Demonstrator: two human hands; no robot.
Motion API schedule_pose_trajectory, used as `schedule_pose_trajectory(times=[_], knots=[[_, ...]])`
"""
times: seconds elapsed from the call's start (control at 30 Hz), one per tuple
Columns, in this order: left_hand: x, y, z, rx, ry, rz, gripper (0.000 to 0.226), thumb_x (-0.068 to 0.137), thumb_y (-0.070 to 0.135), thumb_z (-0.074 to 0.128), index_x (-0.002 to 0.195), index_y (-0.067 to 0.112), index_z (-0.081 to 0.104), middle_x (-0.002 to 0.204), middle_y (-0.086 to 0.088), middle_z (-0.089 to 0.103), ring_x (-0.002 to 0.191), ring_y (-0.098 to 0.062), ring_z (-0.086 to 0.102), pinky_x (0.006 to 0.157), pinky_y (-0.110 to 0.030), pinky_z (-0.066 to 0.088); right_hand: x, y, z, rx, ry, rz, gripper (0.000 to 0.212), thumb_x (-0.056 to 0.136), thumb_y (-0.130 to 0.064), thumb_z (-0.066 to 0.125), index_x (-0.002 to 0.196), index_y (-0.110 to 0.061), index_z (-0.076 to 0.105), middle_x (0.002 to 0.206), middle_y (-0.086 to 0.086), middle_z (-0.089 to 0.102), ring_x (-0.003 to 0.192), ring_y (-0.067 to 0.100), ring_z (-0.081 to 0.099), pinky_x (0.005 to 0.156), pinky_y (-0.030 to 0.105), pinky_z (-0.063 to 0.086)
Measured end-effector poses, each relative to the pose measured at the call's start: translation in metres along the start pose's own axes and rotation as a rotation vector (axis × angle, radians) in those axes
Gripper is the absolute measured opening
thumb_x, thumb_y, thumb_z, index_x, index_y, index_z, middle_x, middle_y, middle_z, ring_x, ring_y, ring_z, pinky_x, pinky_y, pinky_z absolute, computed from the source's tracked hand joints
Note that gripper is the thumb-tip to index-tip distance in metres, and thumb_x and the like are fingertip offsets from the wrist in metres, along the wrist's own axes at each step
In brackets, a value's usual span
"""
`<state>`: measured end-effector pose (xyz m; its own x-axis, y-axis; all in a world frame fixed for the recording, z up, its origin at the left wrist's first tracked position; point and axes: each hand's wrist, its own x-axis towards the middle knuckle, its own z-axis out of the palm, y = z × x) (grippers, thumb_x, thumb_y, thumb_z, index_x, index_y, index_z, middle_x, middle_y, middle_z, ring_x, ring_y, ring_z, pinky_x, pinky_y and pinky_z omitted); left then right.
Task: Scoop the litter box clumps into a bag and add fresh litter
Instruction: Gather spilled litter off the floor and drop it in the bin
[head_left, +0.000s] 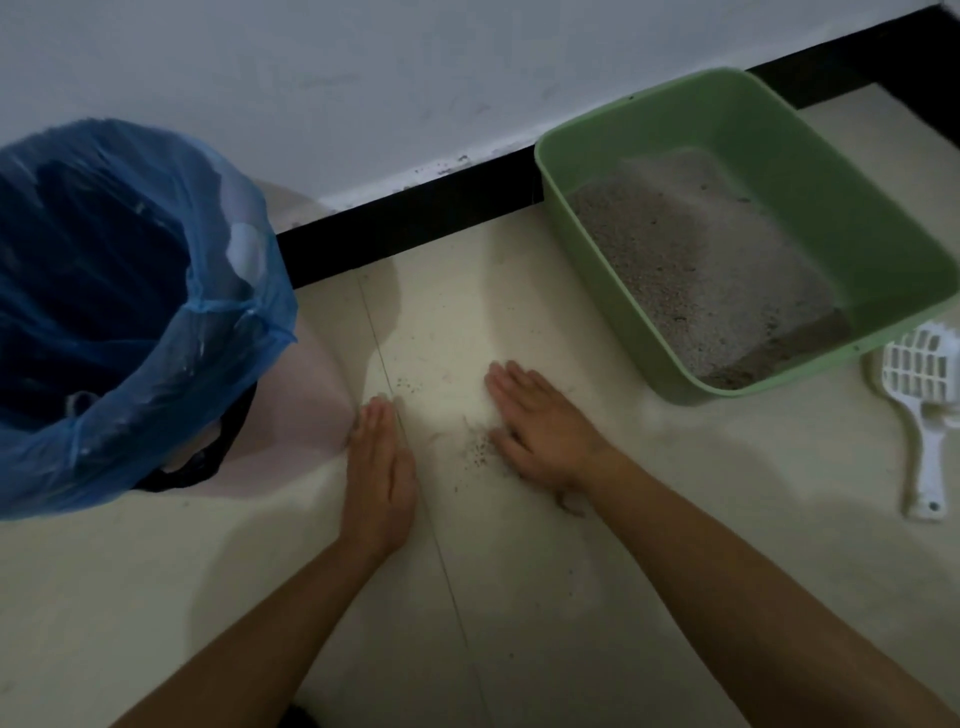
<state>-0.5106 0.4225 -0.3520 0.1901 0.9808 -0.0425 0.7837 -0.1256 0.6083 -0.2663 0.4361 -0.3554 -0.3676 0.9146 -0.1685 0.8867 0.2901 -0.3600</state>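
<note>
A green litter box (582, 228) stands on the floor at the right, with grey litter (717, 260) heaped inside it. A bin lined with a blue bag (218, 291) stands at the left, its mouth wide. A white slotted scoop (922, 395) lies on the floor right of the box. Between bin and box, spilled litter grains (480, 449) lie scattered on the tile. My left hand (382, 467) rests flat on the floor beside the bin, fingers together. My right hand (540, 421) lies flat just right of the grains, touching them. Neither hand holds anything.
A white wall with a black skirting board (415, 218) runs behind everything. The floor is pale tile with a grout line (441, 551) running under my left hand. The bin has a pale body with a black handle (228, 441).
</note>
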Motion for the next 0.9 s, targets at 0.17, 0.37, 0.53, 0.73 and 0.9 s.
schedule_pose_trajectory(times=[0.17, 0.37, 0.53, 0.73, 0.9], knots=[[0.05, 0.005, 0.002, 0.107, -0.046, 0.009, 0.074, 0.089, 0.038, 0.009, 0.156, 0.006, 0.012, 0.164, -0.011, 0.007, 0.151, -0.017, 0.001, 0.12, -0.024, -0.008, -0.048, -0.02, 0.018, 0.017, 0.017, -0.082, 0.068, 0.104, -0.049, 0.024, 0.159, -0.015, 0.004, 0.166, 0.002, -0.003, 0.152, 0.013, -0.01, 0.123, 0.029, -0.007], [0.078, 0.025, 0.029, 0.254, -0.05, -0.031, 0.078, 0.087, 0.038, 0.008, 0.154, -0.001, 0.018, 0.163, -0.018, 0.01, 0.152, -0.026, 0.004, 0.123, -0.038, -0.002, -0.12, 0.004, 0.026, 0.111, 0.284, 0.357, 0.071, 0.099, -0.043, 0.033, 0.158, -0.008, 0.016, 0.165, 0.007, 0.008, 0.154, 0.018, 0.002, 0.124, 0.038, 0.011], [0.026, 0.071, 0.074, 0.054, -0.253, 0.284, 0.069, 0.095, 0.039, 0.015, 0.154, 0.003, 0.018, 0.162, -0.01, 0.011, 0.151, -0.018, 0.004, 0.123, -0.029, -0.002, -0.156, 0.017, 0.038, 0.04, 0.34, 0.758, 0.075, 0.097, -0.045, 0.023, 0.158, -0.005, 0.007, 0.166, 0.013, 0.002, 0.154, 0.021, -0.005, 0.125, 0.038, 0.003], [-0.03, 0.101, 0.078, -0.22, -0.321, 0.35, 0.064, 0.097, 0.038, 0.023, 0.155, 0.013, 0.014, 0.164, -0.001, 0.008, 0.151, -0.009, 0.003, 0.123, -0.028, 0.005, -0.145, 0.008, 0.041, -0.044, 0.255, 0.759, 0.082, 0.097, -0.056, 0.019, 0.157, -0.003, 0.001, 0.165, 0.016, -0.005, 0.153, 0.026, -0.01, 0.124, 0.044, 0.002], [-0.033, 0.048, 0.051, -0.155, 0.072, 0.038, 0.066, 0.096, 0.034, 0.022, 0.154, 0.002, 0.02, 0.162, -0.006, 0.013, 0.152, -0.017, 0.009, 0.124, -0.035, 0.003, -0.124, -0.024, 0.046, -0.064, 0.165, 0.508, 0.089, 0.096, -0.06, 0.026, 0.156, 0.001, 0.005, 0.164, 0.021, -0.003, 0.153, 0.03, -0.009, 0.124, 0.046, 0.007]])
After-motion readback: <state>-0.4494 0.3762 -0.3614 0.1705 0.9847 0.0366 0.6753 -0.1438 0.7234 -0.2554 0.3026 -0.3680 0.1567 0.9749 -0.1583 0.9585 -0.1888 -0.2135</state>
